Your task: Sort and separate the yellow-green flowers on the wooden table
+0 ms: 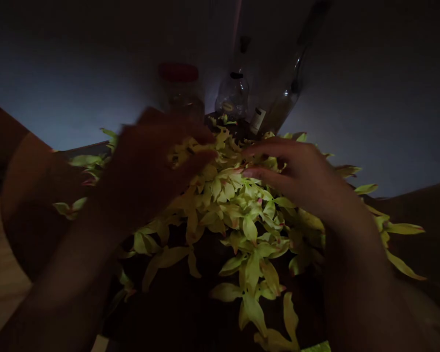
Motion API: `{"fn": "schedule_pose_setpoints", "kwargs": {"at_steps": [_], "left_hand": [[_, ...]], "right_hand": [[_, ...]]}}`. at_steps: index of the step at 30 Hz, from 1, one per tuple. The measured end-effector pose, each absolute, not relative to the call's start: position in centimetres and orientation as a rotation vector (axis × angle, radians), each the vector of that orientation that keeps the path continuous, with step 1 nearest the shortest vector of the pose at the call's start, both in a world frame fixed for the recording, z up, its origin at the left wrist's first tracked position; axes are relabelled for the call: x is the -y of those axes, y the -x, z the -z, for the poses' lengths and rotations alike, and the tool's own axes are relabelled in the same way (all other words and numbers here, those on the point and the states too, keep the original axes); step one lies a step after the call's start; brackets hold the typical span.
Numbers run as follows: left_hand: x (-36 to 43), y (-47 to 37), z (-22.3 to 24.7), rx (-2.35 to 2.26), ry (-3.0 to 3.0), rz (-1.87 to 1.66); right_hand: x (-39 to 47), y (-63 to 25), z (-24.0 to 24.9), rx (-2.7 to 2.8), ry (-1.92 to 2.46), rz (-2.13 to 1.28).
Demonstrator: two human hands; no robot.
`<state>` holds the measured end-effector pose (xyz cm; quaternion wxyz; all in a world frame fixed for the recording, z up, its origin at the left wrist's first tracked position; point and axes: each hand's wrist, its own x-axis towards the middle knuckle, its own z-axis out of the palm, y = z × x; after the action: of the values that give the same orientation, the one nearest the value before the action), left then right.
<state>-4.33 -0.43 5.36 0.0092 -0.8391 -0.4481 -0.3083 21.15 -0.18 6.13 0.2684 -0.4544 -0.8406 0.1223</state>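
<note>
A heap of yellow-green flowers [249, 225], some with pinkish tips, covers the middle of a dark table [33, 205]. On the left side of the heap is my left hand [157, 156], dark and blurred, its thumb and fingers apart over the blossoms. My right hand [293, 171] reaches in from the right, thumb and forefinger spread a little apart at the top of the heap. Both hands touch or nearly touch the flowers; no single flower can be made out in either grip.
Behind the heap stand a jar with a red lid [179, 73], a clear round bottle [232, 98] and a tall tilted-looking bottle [284, 105]. A pale wall [370, 122] rises behind them. Loose flowers lie at left and right.
</note>
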Motion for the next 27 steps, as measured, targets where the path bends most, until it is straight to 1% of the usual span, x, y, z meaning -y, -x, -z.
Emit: {"fn": "schedule_pose_setpoints", "kwargs": {"at_steps": [2, 4, 6, 8, 11, 13, 15, 18, 21, 27], "left_hand": [[-0.1, 3.5, -3.9, 1.346, 2.692, 0.873], [-1.0, 2.5, -2.3, 1.285, 2.784, 0.728], [-1.7, 1.7, -1.0, 1.238, 2.8, 0.708], [-1.8, 1.2, -0.6, 1.166, 2.757, 0.875], [-1.0, 0.8, -1.3, 1.095, 2.649, 1.264], [-0.4, 0.7, -1.9, 1.12, 2.585, 1.483], [-0.1, 0.7, -2.3, 1.191, 2.562, 1.62], [-0.1, 0.9, -2.5, 1.296, 2.575, 1.7], [-0.3, 1.0, -2.5, 1.35, 2.583, 1.705], [-0.6, 1.2, -2.3, 1.292, 2.635, 1.737]], "right_hand": [[-0.3, -20.5, -5.5, 2.332, 1.183, -0.419], [-0.6, -20.0, -4.8, 2.336, 1.149, -0.426], [-0.7, -19.7, -4.4, 2.288, 1.114, -0.399], [-0.6, -19.3, -4.2, 2.171, 1.069, -0.396], [-0.1, -18.4, -4.1, 1.882, 1.015, -0.475], [0.2, -17.6, -4.1, 1.72, 0.98, -0.534], [0.4, -17.0, -4.2, 1.623, 0.951, -0.568], [0.5, -16.4, -4.2, 1.539, 0.94, -0.605], [0.3, -16.4, -4.1, 1.503, 0.926, -0.677], [-0.2, -16.5, -3.2, 1.485, 0.905, -0.732]]}}
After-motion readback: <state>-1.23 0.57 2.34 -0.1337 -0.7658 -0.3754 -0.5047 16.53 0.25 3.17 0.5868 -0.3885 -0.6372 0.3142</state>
